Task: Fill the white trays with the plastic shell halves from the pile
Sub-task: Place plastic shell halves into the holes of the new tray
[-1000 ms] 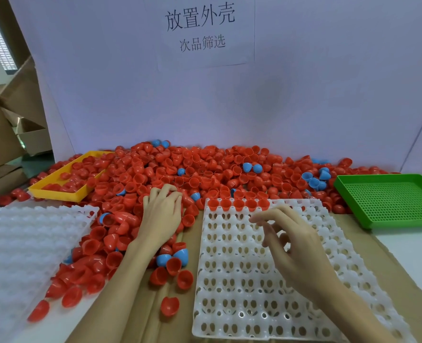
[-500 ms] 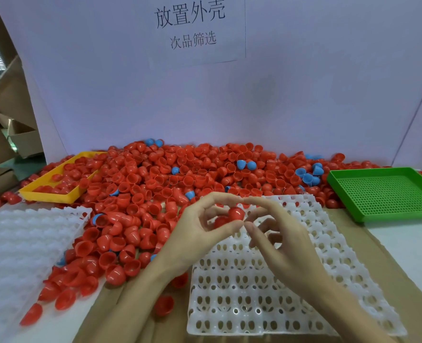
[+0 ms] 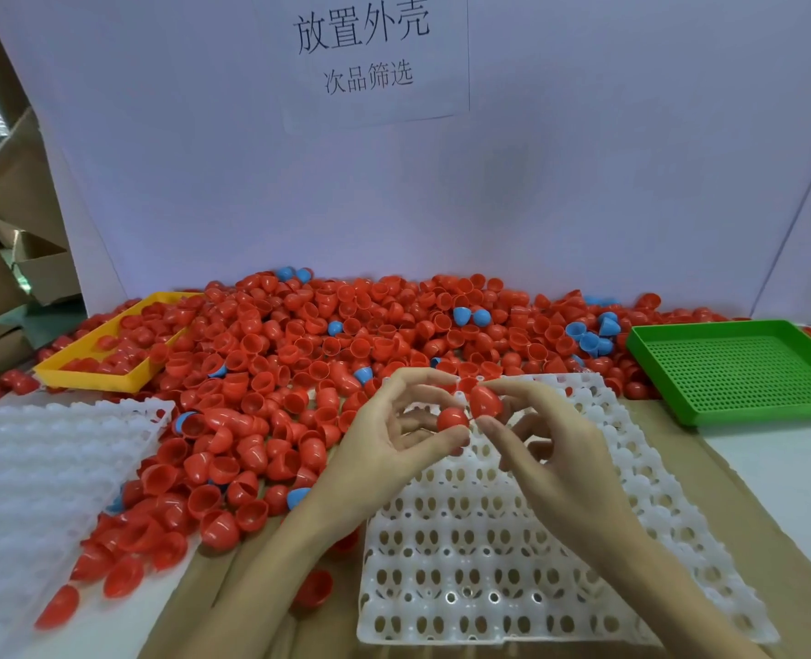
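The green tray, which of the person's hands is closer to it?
Right. The right hand is over the white tray, nearer the green tray; the left hand is further away, beside the red pile.

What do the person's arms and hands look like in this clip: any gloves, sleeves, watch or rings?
Both are bare. The left hand and right hand wear no gloves, and no rings show on the visible fingers. Both forearms are uncovered down to the bottom edge of the picture, with no sleeve, watch or wristband in view. Fingernails look short and unpainted. Anything worn above the forearms lies outside the head view.
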The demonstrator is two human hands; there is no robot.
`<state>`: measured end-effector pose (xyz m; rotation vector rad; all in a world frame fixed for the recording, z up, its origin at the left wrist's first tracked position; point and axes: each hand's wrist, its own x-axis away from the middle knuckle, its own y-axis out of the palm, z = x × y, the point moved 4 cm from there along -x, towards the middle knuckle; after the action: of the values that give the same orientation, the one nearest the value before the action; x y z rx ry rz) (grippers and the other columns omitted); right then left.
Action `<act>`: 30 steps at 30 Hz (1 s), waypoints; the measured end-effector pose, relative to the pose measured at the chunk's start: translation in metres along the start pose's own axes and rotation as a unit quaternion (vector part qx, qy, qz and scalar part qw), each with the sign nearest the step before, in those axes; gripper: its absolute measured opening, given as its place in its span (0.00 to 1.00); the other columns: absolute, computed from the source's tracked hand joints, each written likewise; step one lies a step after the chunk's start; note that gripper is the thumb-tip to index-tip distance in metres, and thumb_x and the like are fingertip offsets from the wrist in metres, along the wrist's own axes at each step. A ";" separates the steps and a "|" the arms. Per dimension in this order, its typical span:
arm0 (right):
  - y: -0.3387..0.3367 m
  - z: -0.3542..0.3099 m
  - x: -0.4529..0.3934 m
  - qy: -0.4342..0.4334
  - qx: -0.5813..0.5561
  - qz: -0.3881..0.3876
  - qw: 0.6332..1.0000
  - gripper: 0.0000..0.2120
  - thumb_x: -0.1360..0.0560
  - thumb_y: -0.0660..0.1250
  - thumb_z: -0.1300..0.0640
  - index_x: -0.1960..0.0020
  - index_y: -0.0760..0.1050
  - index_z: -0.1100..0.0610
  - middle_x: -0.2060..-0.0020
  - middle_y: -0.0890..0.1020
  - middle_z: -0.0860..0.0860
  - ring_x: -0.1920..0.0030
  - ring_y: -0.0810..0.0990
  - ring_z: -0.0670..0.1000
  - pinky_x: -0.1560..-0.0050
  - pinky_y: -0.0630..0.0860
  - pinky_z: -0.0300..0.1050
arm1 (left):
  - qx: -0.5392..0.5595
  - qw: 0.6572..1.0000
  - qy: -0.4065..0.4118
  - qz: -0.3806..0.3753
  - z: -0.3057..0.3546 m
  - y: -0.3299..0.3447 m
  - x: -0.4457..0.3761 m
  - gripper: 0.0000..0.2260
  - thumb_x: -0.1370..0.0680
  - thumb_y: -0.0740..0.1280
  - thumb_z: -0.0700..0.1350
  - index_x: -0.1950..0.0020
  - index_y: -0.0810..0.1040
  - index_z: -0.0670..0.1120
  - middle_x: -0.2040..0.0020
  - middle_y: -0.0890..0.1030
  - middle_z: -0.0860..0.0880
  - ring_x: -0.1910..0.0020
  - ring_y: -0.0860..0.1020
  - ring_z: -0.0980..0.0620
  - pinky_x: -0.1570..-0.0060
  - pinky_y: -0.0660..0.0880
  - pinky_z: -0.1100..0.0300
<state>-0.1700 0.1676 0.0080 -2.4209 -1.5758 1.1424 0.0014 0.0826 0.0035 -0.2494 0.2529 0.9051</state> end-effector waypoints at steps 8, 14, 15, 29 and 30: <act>0.003 0.003 0.001 0.017 -0.020 -0.011 1.000 0.23 0.22 0.74 0.53 0.31 0.73 0.38 0.45 0.78 0.38 0.56 0.85 0.49 0.64 0.80 0.37 | -0.062 0.993 0.093 0.033 0.003 -0.003 0.000 0.23 0.21 0.76 0.40 0.29 0.75 0.53 0.39 0.83 0.49 0.38 0.82 0.43 0.39 0.79 0.56; 0.002 0.000 -0.001 -0.004 -0.010 -0.004 1.000 0.15 0.21 0.73 0.54 0.36 0.78 0.43 0.43 0.79 0.38 0.58 0.86 0.48 0.65 0.79 0.36 | -0.073 0.994 0.073 0.044 0.000 -0.003 0.000 0.14 0.18 0.72 0.44 0.33 0.79 0.53 0.42 0.84 0.51 0.44 0.84 0.47 0.44 0.81 0.59; 0.002 0.001 -0.001 0.010 -0.025 -0.001 1.000 0.14 0.21 0.72 0.51 0.35 0.78 0.42 0.45 0.81 0.39 0.61 0.86 0.49 0.65 0.80 0.37 | -0.066 0.995 0.062 0.046 -0.001 -0.002 0.000 0.10 0.17 0.70 0.46 0.35 0.80 0.52 0.46 0.85 0.49 0.50 0.85 0.47 0.49 0.81 0.59; 0.010 -0.001 0.003 -0.012 0.005 -0.055 0.998 0.17 0.21 0.73 0.62 0.38 0.80 0.44 0.47 0.80 0.40 0.58 0.86 0.47 0.64 0.80 0.38 | -0.021 0.998 -0.009 0.054 -0.008 0.002 0.000 0.10 0.16 0.68 0.55 0.40 0.82 0.51 0.53 0.84 0.46 0.63 0.86 0.44 0.62 0.82 0.51; 0.008 0.000 0.003 -0.009 0.001 -0.051 0.999 0.17 0.21 0.73 0.62 0.38 0.80 0.44 0.47 0.80 0.40 0.58 0.86 0.47 0.64 0.80 0.39 | -0.034 0.998 0.000 0.050 -0.007 0.002 0.000 0.11 0.18 0.71 0.54 0.38 0.81 0.52 0.48 0.84 0.49 0.59 0.87 0.45 0.60 0.83 0.53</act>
<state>-0.1630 0.1657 0.0029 -2.3054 -1.6820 1.1499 -0.0007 0.0819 -0.0035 -0.3028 0.2370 1.0132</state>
